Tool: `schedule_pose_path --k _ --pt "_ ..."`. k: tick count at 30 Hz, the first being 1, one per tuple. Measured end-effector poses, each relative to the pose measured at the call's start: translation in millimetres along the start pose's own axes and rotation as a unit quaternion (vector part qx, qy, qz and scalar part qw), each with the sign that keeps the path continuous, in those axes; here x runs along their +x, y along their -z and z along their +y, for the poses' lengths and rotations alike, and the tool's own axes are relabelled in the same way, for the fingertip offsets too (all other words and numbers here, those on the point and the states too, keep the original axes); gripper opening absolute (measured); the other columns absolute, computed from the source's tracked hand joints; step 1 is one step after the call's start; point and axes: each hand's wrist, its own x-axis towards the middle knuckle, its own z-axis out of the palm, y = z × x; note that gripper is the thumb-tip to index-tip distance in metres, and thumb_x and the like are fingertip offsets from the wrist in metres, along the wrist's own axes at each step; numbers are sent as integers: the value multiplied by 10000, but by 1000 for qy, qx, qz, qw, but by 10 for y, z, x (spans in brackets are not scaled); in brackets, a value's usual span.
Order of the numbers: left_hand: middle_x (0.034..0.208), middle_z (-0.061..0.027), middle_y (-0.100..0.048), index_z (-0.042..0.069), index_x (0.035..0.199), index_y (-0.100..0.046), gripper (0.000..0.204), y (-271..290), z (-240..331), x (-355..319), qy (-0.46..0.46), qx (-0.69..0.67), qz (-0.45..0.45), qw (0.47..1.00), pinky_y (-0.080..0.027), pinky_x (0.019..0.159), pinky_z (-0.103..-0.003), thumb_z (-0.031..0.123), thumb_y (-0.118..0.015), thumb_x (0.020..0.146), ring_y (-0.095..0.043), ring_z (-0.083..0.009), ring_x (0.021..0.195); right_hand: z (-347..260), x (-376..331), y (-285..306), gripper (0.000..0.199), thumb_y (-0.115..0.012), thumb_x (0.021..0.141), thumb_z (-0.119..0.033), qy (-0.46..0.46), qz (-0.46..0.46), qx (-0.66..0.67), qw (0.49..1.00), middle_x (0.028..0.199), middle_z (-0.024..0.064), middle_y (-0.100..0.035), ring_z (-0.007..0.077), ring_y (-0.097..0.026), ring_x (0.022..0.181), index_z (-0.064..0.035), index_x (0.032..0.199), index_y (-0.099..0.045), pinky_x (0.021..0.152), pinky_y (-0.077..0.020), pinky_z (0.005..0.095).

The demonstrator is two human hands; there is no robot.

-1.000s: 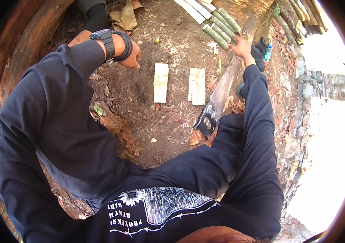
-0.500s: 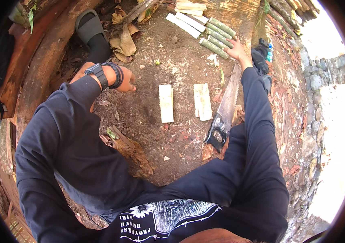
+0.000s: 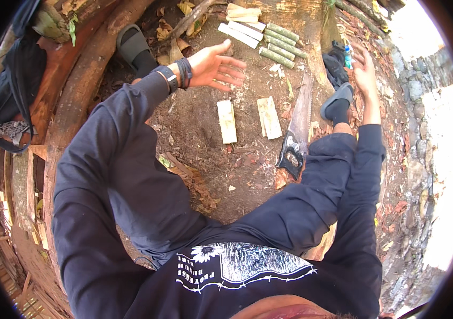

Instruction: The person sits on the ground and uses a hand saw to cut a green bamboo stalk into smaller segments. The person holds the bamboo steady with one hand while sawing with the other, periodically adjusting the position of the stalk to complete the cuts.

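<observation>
My left hand (image 3: 216,67) is raised over the dirt with its fingers spread and nothing in it. Out to the right, my right hand (image 3: 363,72) is lifted beside my right foot, its fingers apart and holding nothing. Two pale split wood pieces, a left one (image 3: 227,122) and a right one (image 3: 269,118), lie apart on the ground. To their right rests a hand saw (image 3: 297,127), its black handle toward me. Several short green-barked sticks (image 3: 283,43) lie side by side at the far end, next to white split strips (image 3: 241,33).
A stack of yellowish wood pieces (image 3: 243,13) sits behind the strips. Logs (image 3: 77,101) run along the left, with a black bag (image 3: 16,80) on them. Near my right sandal (image 3: 338,101) are a dark bundle (image 3: 334,69) and a bottle (image 3: 348,56). A stone border (image 3: 417,122) lies right.
My right hand has let go of the green-barked sticks and swung out to the right. My left hand has moved up and right, its fingers now spread. The view has shifted slightly.
</observation>
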Motion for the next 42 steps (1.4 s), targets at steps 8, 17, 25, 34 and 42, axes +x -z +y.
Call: schedule_pose_path --k 8,17,25,34,42 --pt "1630 -327 -419 30 1668 -325 1023 -836 76 213 -197 -269 52 941 -374 1255 -627 832 -237 1037 -452 -459 1517 -2931 -1122 -1078 393 -710 1048 -245 316 113 151 930 1386 137 -715 282 -674 1302 -58 1392 -676 1123 -505 414" --pt "1626 -214 -510 73 1684 -370 687 -1694 -371 -303 -235 -200 318 896 -288 1285 -506 496 -365 1143 -445 -313 1528 -1318 -2523 -2632 594 -291 1165 -389 -144 -127 107 976 1672 219 -463 362 -391 1586 -37 1582 -527 1326 -182 565" --pt "1701 -309 -358 138 1674 -405 757 -1235 -1311 510 -93 -23 403 910 -218 1280 -656 622 -357 1095 -368 -440 1577 -2567 -2116 -1715 641 -471 1127 -485 -225 46 493 839 1653 167 -500 344 -447 1536 -67 1612 -485 1298 -274 501" --pt "1696 -284 -373 80 1685 -359 792 -1812 -411 -263 -270 -271 218 898 -244 1301 -553 606 -429 1097 -389 -361 1571 -1463 -2473 -2456 626 -261 1166 -417 -104 -78 204 970 1724 212 -374 334 -281 1637 -80 1678 -389 1329 -194 505" --pt "1620 -213 -512 -10 1594 -478 608 -747 -1351 448 -326 -122 319 882 -328 1273 -495 402 -364 1162 -442 -315 1532 -3002 -2165 -1900 666 -416 1135 -506 -74 -28 494 866 1607 201 -534 321 -474 1511 -43 1608 -495 1264 -328 462"
